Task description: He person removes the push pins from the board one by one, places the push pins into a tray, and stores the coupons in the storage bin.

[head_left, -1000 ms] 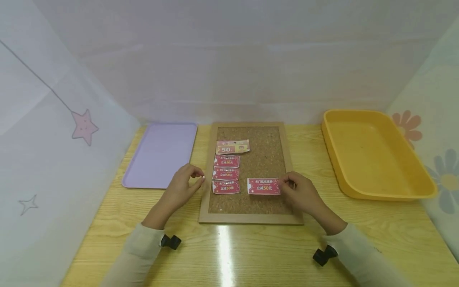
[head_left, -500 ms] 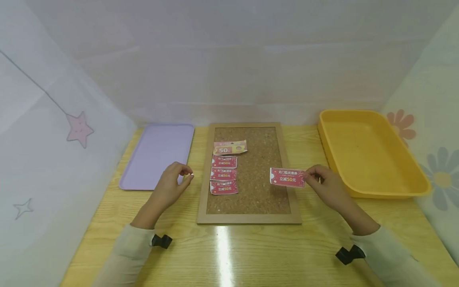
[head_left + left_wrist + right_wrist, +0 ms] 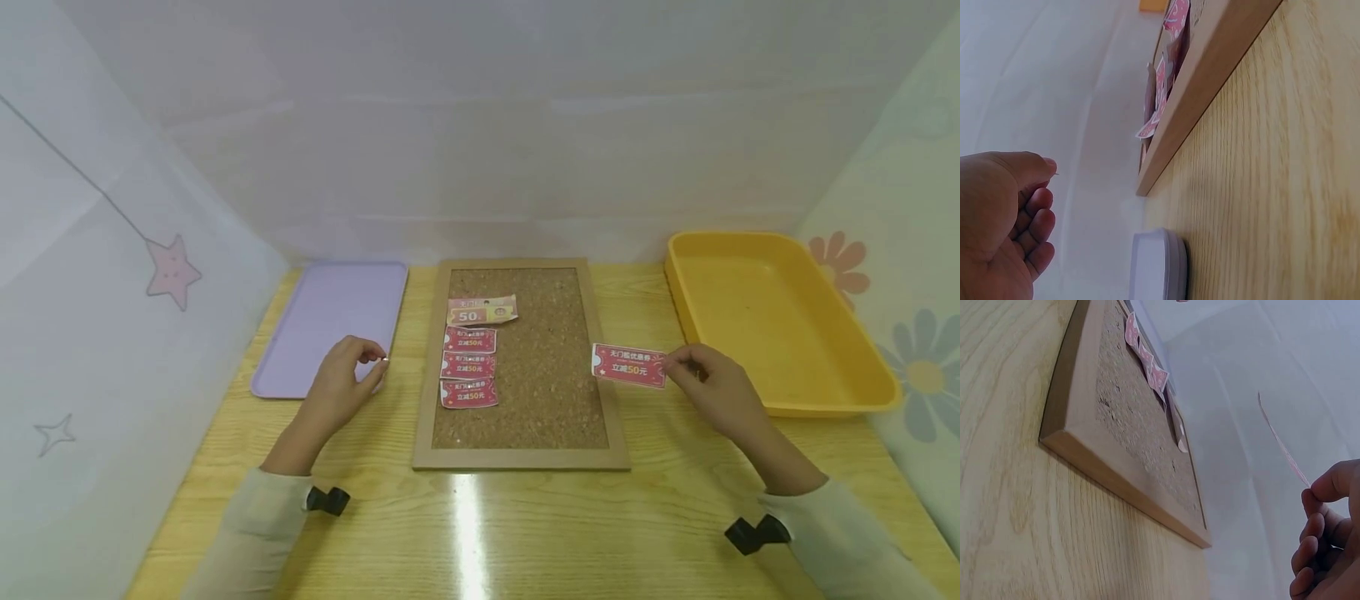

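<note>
My right hand (image 3: 716, 392) pinches a pink paper coupon (image 3: 628, 365) by its right end. The coupon is held up over the right edge of the corkboard (image 3: 551, 358); the right wrist view shows it edge-on. Between left thumb and forefinger, my left hand (image 3: 337, 383) pinches a small shiny thumbtack (image 3: 386, 358), its thin point showing in the left wrist view. That hand is over the right side of the purple tray. Three pink coupons (image 3: 468, 393) are tacked in a column on the board's left side, below a pink-and-yellow one (image 3: 482, 311).
The purple tray (image 3: 300, 350) lies left of the board. At the right stands a deep yellow bin (image 3: 795, 411). White sheets (image 3: 480, 150) printed with stars and flowers enclose the wooden table (image 3: 540, 533) at the back and sides.
My right hand has carried the coupon from low over the corkboard up and right to its edge. My left hand has drawn back left with the thumbtack, away from the board.
</note>
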Motion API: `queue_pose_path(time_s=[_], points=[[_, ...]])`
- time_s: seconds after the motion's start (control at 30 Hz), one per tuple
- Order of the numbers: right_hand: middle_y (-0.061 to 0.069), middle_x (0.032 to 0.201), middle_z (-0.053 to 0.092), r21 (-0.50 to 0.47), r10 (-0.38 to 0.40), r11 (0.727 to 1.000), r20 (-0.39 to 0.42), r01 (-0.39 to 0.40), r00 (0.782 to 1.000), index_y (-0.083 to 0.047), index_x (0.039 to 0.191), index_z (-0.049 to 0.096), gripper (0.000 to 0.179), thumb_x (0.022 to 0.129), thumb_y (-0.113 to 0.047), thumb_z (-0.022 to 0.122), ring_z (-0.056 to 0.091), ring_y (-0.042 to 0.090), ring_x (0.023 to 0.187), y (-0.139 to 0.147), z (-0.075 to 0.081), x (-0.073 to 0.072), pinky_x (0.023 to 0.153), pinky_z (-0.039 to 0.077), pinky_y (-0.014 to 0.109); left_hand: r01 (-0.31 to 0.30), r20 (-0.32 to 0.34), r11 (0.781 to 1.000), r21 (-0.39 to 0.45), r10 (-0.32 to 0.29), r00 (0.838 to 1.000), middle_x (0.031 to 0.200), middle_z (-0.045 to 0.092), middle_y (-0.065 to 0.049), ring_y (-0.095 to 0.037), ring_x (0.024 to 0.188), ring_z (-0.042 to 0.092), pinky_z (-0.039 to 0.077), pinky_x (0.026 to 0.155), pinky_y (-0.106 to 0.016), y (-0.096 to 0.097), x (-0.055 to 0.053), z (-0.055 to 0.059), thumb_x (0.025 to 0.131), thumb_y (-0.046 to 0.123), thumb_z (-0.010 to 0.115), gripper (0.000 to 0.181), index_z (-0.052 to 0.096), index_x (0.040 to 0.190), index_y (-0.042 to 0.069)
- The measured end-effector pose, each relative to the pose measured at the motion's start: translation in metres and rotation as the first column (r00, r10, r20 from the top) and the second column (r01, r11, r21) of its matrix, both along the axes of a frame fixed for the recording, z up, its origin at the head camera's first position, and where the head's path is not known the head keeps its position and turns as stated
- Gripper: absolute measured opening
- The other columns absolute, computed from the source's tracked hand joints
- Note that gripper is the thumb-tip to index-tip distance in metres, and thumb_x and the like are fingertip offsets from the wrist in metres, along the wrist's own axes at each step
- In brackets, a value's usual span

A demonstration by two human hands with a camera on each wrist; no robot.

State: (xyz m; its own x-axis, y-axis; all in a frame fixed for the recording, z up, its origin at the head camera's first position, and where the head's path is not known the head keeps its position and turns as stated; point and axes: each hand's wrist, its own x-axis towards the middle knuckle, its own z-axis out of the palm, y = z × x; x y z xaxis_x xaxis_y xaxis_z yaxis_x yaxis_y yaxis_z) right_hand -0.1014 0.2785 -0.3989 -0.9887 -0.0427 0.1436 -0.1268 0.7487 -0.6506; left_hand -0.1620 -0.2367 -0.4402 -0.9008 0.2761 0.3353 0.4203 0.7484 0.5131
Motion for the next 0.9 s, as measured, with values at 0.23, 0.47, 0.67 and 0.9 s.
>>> queue_pose_path(time_s=[0.23, 0.47, 0.67, 0.9], points=[[0.007, 0.079, 0.055, 0.002, -0.051, 0.999, 0.037, 0.051, 0.998, -0.011, 0.101, 0.063, 0.033, 0.100, -0.041, 0.051, 0.044, 0.019, 0.066, 0.017, 0.005, -0.001, 0.051, 0.037, 0.029, -0.038, -0.012, 0.999, 0.001, 0.038, 0.999, 0.095, 0.056, -0.010, -0.025, 0.088, 0.051, 0.042, 0.079, -0.041, -0.012, -0.003, -0.004, 0.092, 0.012, 0.068, 0.013, 0.061, 0.101, 0.006], [0.012, 0.080, 0.055, 0.005, -0.095, 0.995, 0.045, 0.095, 0.994, -0.007, 0.106, 0.063, 0.038, 0.101, -0.042, 0.049, 0.042, 0.017, 0.058, 0.040, 0.007, -0.001, 0.045, 0.036, 0.030, -0.064, 0.003, 0.998, -0.006, 0.064, 0.998, 0.095, 0.056, -0.016, -0.031, 0.088, 0.052, 0.041, 0.078, -0.042, -0.023, -0.007, -0.010, 0.093, 0.012, 0.065, 0.013, 0.060, 0.102, 0.004], [0.012, 0.080, 0.054, 0.032, -0.150, 0.988, 0.045, 0.148, 0.988, -0.004, 0.110, 0.062, 0.042, 0.101, -0.042, 0.047, 0.039, 0.017, 0.059, 0.061, 0.007, 0.000, 0.046, 0.033, 0.030, -0.094, 0.063, 0.996, -0.003, 0.094, 0.994, 0.097, 0.056, -0.018, -0.034, 0.091, 0.052, 0.041, 0.079, -0.043, -0.030, -0.008, -0.011, 0.094, 0.013, 0.064, 0.014, 0.060, 0.102, 0.003], [0.015, 0.090, 0.059, 0.049, -0.204, 0.978, 0.033, 0.203, 0.978, -0.004, 0.111, 0.061, 0.043, 0.101, -0.043, 0.047, 0.042, 0.020, 0.067, 0.082, 0.008, 0.003, 0.053, 0.036, 0.030, -0.111, 0.092, 0.994, -0.007, 0.111, 0.990, 0.096, 0.056, -0.017, -0.034, 0.091, 0.052, 0.041, 0.080, -0.043, -0.035, -0.009, -0.016, 0.094, 0.014, 0.064, 0.015, 0.060, 0.102, 0.003]])
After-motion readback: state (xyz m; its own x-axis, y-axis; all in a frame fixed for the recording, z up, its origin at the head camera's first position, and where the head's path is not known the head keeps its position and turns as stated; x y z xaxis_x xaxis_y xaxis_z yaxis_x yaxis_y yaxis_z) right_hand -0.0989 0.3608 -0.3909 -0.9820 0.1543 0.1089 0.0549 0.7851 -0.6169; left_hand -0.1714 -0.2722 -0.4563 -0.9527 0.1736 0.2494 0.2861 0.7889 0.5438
